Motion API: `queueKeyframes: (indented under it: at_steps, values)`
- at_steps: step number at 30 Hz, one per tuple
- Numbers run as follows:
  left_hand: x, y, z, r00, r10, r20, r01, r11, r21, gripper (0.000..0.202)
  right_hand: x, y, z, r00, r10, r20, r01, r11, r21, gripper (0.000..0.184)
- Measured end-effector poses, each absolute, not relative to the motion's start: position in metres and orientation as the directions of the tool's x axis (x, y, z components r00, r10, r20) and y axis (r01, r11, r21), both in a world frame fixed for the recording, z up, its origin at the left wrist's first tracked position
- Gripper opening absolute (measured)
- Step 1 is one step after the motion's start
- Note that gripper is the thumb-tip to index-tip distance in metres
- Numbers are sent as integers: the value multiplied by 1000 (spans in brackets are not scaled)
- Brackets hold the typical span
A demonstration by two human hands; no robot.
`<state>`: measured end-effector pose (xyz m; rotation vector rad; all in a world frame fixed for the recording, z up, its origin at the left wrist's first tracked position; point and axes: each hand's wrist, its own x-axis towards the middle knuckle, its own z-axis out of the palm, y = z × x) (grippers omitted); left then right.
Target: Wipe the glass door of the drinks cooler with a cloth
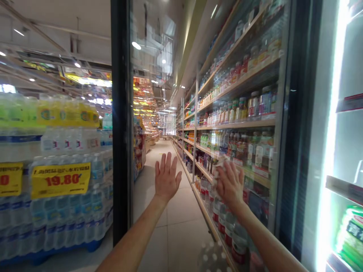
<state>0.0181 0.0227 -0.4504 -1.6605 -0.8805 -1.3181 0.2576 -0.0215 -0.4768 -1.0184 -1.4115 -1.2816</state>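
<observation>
A dark-framed glass door (121, 113) stands open in front of me, and the aisle shows through its pane. My left hand (167, 178) lies flat against the glass with fingers spread, holding nothing. To its right, my right hand (231, 185) presses a crumpled pale cloth (217, 174) on the pane. Part of the cloth is hidden under the fingers. Both forearms reach up from the bottom of the view.
On the left are stacked packs of bottled water (65, 207) with a yellow price sign (61, 180). Shelves of bottled drinks (238, 122) show in the glass. At the right edge a lit cooler (326, 151) holds a green package (351, 238). Polka-dot fabric (212, 258) appears low down.
</observation>
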Motion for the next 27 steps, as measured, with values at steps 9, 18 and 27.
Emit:
queueKeyframes:
  at_steps: [9,18,27]
  values:
    - [24,20,-459,210,64,976,891,-424,-164,54,218,-21,-488,-211,60,976,968,152,200,40]
    - [21,20,-464,221,50,974,879,-443,-177,56,273,-24,-476,-114,-27,993,993,34,115,48]
    - [30,15,-471,225,54,973,888,-423,-181,51,208,-26,-507,-367,80,927,908,246,338,35]
